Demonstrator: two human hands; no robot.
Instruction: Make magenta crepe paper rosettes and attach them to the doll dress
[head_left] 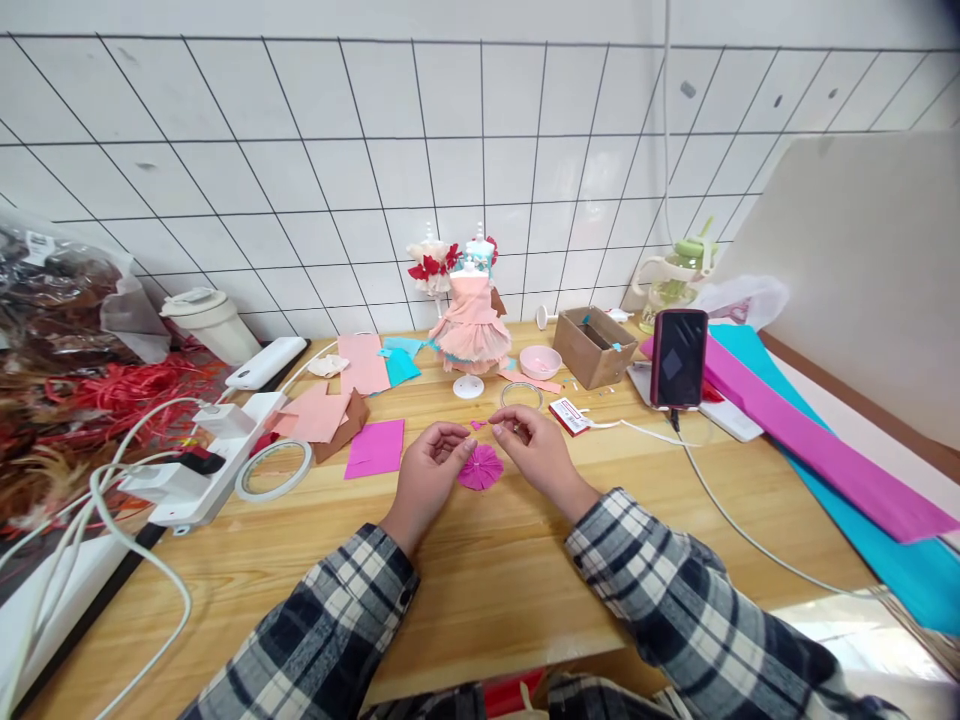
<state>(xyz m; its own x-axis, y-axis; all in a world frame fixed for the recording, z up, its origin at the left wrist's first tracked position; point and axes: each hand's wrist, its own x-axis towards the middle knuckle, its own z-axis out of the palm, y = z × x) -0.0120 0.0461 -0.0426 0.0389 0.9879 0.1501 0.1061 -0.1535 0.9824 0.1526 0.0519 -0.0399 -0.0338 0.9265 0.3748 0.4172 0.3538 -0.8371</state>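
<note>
Now left hand (pixel 433 470) and right hand (pixel 538 452) flank a pink scrap (pixel 478 425), fingers (pixel 513 413) curled, grip unclear, magenta rosette (pixel 482 470) beside them: fiddly shaping, seemingly, calling for a light pinch.

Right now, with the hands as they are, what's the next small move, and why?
Probably ease the small magenta piece toward the round pleated paper. The piece shows between the fingertips of the left hand and right hand, and the round paper sits just below it in the picture, pleats spread. How firmly either hand grips the piece is too small to tell.
</note>
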